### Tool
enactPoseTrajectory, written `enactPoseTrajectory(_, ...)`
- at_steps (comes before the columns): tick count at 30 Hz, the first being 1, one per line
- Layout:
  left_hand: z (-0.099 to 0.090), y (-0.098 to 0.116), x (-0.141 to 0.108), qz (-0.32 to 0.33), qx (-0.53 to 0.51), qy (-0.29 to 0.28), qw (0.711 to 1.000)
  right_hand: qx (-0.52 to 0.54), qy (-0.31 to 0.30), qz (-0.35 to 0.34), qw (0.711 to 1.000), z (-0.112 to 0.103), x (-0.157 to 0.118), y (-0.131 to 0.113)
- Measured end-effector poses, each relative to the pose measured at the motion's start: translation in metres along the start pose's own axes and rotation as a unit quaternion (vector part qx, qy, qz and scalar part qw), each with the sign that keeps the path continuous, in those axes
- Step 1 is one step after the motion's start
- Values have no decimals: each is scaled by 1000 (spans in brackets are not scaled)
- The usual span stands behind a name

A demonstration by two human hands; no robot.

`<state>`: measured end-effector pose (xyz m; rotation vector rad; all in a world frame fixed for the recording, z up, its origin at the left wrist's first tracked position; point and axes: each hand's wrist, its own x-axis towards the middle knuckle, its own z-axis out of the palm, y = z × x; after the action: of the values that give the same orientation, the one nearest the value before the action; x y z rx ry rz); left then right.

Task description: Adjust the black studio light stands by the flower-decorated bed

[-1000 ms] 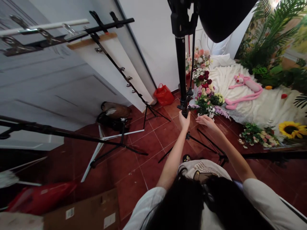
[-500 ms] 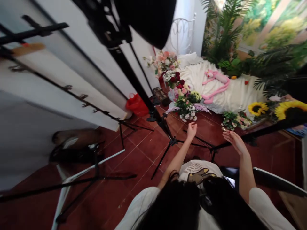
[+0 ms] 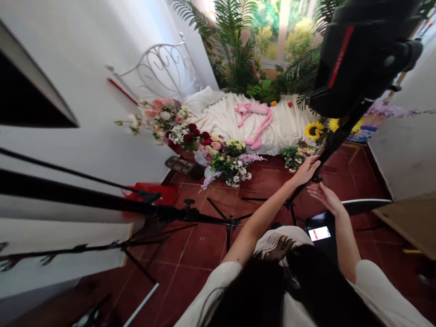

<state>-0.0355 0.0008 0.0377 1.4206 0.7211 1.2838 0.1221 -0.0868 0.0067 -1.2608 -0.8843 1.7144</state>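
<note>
A black light stand (image 3: 332,147) with a big black lamp head (image 3: 350,59) leans up to the right in front of me. My left hand (image 3: 304,171) reaches across to its pole and is closed at the pole's edge, the far fingertips partly hidden. Just below, my right hand (image 3: 327,197) is open, fingers spread and slightly curved, beside a dark knob (image 3: 316,176) on the stand. Whether those fingers touch the knob I cannot tell. Under my right forearm lies a dark surface with a lit phone screen (image 3: 319,233).
Another black stand (image 3: 129,202) crosses the left side, its legs spread on red floor tiles (image 3: 194,247). Ahead, flower bouquets (image 3: 231,163) line a cream blanket (image 3: 218,116) bearing a pink plush toy (image 3: 255,111). A red bag (image 3: 166,194) sits by the wall.
My view has turned right. My left hand has moved right to the light stand's pole; my right hand has come close to the stand below it. The lamp head has come into view.
</note>
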Motion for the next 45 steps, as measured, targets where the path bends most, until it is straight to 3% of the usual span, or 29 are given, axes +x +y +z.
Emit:
enactPoseTrajectory(6, 13, -13, 9, -69, 16, -4, 997, 102, 32, 29, 994, 14, -5, 6)
enactPoseTrajectory(11, 11, -11, 7, -77, 17, -14, 997, 241, 50, 50, 968, 34, 3, 0)
enactPoseTrajectory(16, 10, -10, 5, -88, 20, -3, 996, 371, -18, 36, 928, 49, 5, -4)
enactPoseTrajectory(21, 15, -18, 6, -74, 23, 19, 997, 483, -64, 5, 873, 55, 9, -4)
enactPoseTrajectory(27, 22, -26, 6, -70, 16, 48, 996, 625, -79, 33, 776, 59, 17, -2)
enactPoseTrajectory(30, 24, -28, 6, -70, 17, 51, 996, 654, -87, 30, 750, 59, 19, 0)
enactPoseTrajectory(35, 23, -31, 6, -61, 10, 46, 997, 623, -82, 27, 778, 56, 21, 1)
enactPoseTrajectory(37, 23, -31, 6, -64, 14, 44, 997, 593, -71, 14, 802, 55, 23, 0)
enactPoseTrajectory(39, 23, -30, 5, -61, 22, 45, 997, 534, -39, -9, 844, 56, 27, 1)
enactPoseTrajectory(43, 23, -26, 4, -58, 35, 50, 996, 276, 80, -88, 954, 52, 28, -1)
enactPoseTrajectory(45, 23, -25, 4, -62, 35, 45, 996, 80, 149, -162, 972, 45, 22, -5)
